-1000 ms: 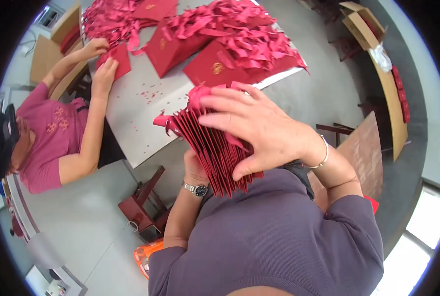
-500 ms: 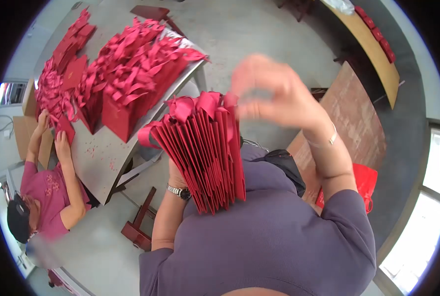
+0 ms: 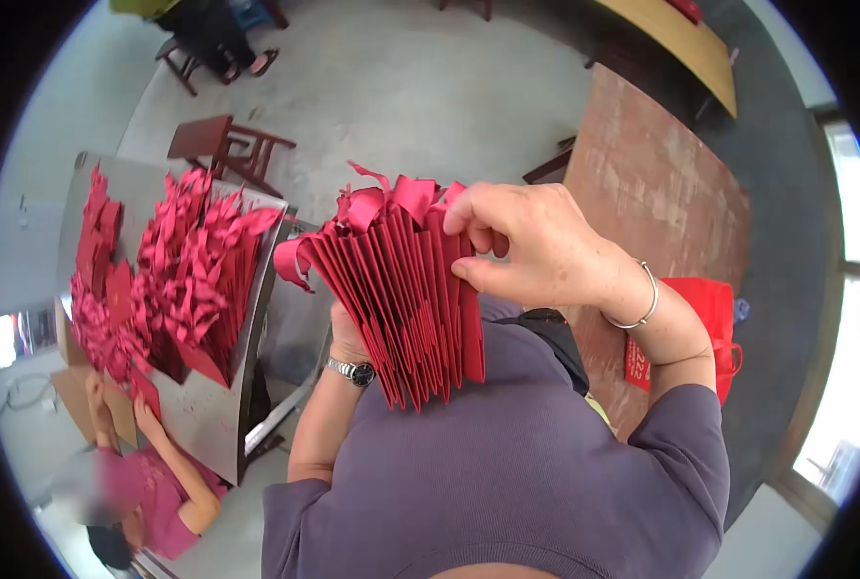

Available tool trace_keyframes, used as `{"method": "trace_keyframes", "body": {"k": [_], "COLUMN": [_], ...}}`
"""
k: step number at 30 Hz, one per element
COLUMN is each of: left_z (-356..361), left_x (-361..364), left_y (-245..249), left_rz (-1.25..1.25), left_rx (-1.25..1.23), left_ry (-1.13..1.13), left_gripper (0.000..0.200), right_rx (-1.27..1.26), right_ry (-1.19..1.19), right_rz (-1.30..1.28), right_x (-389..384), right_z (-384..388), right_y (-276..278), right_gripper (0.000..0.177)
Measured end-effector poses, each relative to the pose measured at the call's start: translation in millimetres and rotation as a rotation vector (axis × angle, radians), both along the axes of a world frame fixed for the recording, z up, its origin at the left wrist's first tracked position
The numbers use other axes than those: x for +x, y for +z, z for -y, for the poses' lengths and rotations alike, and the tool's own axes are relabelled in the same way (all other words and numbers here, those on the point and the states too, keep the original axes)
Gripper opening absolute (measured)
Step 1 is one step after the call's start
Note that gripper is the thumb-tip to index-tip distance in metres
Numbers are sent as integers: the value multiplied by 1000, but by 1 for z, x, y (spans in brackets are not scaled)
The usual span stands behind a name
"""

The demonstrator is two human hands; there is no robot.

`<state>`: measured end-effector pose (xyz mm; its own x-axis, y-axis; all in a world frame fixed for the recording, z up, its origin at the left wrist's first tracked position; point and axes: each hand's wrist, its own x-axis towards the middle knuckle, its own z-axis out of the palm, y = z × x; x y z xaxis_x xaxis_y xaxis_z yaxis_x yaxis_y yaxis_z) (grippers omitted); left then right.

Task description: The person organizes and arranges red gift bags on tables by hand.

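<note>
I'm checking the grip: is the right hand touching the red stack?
Touching. The head view shows the right hand with thumb and fingertip against the right end of the red stack.

Holds right hand [image 3: 536,246] up with curled fingers [image 3: 488,207] and a bent elbow; has left hand [image 3: 346,333] mostly hidden from view.

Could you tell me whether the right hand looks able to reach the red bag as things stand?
Probably yes: nothing visible blocks the red bag, partly hidden by the forearm, though the right hand would first leave the red bundle it touches.
</note>
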<state>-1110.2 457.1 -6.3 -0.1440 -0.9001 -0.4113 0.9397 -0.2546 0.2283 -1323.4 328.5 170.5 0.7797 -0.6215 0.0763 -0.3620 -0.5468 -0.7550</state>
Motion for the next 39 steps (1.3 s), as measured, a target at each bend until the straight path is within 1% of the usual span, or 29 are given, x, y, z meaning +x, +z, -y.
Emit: {"method": "trace_keyframes", "body": {"k": [1,2,4,8,10,11,12,14,15,17,18,19,21,23,24,25,27,28,30,31,33,34,35,36,37,38,39], "left_z": [12,25,54,115,155,176,199,244,267,303,321,340,380,407,416,426,442,451,463,469,479,483,488,494,501,506,511], "left_x": [-4,-8,-14,-26,-28,-28,-27,-24,-24,-21,-19,-17,-24,-28,-28,-27,-26,-27,-29,-31,-35,-32,-28,-26,-27,-29,-31], "left_y": [0,0,-1,-7,-11,-13,-15,-15,-15,-14,-13,-10,-9,-9,-9,-8,-7,-7,-9,-10,-13,-21,-37,-50,-40,-38,-38], "left_rz": [-1,-7,-17,-41,-50,-55,-59,-70,-79,-96,-99,-101,-92,-73,-62,-50,-27,-19,-6,-2,9,-14,-5,8,-15,16,46], "left_rx": [-4,-3,-6,-9,-16,-20,-25,-24,-21,0,12,21,26,45,57,61,54,48,36,30,22,-46,-40,-36,-86,-119,-151], "left_ry": [-33,-63,-122,-223,-269,-291,-311,-346,-358,-379,-394,-410,-438,-454,-459,-462,-459,-451,-425,-407,-362,-348,-331,-316,-336,-345,-355], "left_gripper": [36,37,38,42,44,44,45,47,48,50,51,52,50,48,47,46,44,43,40,39,37,44,49,54,60,58,56], "right_rx": [-13,-17,231,236,209,168,158,-43,-46,-132,-62,-55,103,239,372,380,518,516,660,657,791,829,832,539,244,-109,-300], "right_ry": [-87,-120,-181,-285,-286,-302,-325,-369,-384,-361,-365,-384,-348,-372,-379,-394,-421,-427,-491,-488,-589,-600,-584,-543,-493,-466,-445], "right_rz": [4,2,162,184,14,10,11,-48,-55,-331,-464,-465,-424,-204,-73,-69,-46,-48,108,100,197,95,86,-21,-118,-233,-263], "right_x": [-6,-11,-21,-38,-44,-46,-47,-49,-48,-42,-37,-35,-37,-42,-45,-45,-43,-43,-41,-41,-43,-48,-53,-58,-63,-68,-72], "right_z": [5,11,28,69,98,113,131,168,188,225,246,267,305,337,349,359,372,379,391,398,413,423,433,444,454,465,478], "right_y": [-2,-4,-11,-28,-38,-43,-45,-43,-36,-12,-4,0,0,-10,-15,-15,-12,-14,-24,-29,-35,-29,-30,-33,-36,-39,-40], "right_gripper": [30,30,41,46,46,41,41,39,39,47,54,54,50,42,36,36,32,32,23,23,16,12,12,10,9,8,8]}}
